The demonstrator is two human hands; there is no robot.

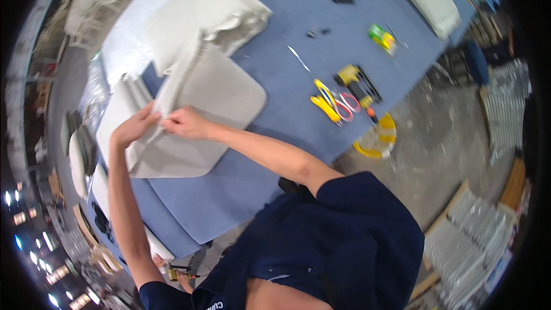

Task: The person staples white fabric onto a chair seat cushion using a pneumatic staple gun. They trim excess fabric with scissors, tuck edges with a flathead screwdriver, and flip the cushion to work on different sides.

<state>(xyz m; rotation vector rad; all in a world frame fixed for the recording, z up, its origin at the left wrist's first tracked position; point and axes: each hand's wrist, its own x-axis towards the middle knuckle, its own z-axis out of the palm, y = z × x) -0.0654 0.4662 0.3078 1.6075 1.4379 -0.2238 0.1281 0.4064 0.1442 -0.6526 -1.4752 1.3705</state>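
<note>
A light grey fabric-covered cushion (pixel 229 89) lies on the blue-topped table in front of me, with a folded ridge of cloth along its left side. My left hand (pixel 136 126) has its fingertips closed on the cloth at this ridge. Right beside it, my right hand (pixel 186 123) pinches the same fabric edge, its forearm reaching across the cushion. The underside of the pinched cloth is hidden. Behind lies another pale cushion (pixel 189 17) with its fabric bunched at the right end.
On the blue table (pixel 275 155), to the right, lie yellow-handled pliers (pixel 325 102), red-handled scissors (pixel 348 105), a yellow-black staple gun (pixel 357 83) and a green-yellow packet (pixel 382 39). A pale cushion (pixel 427 0) rests far right. At lower left, another person's hand (pixel 183 281) is near a yellow tool.
</note>
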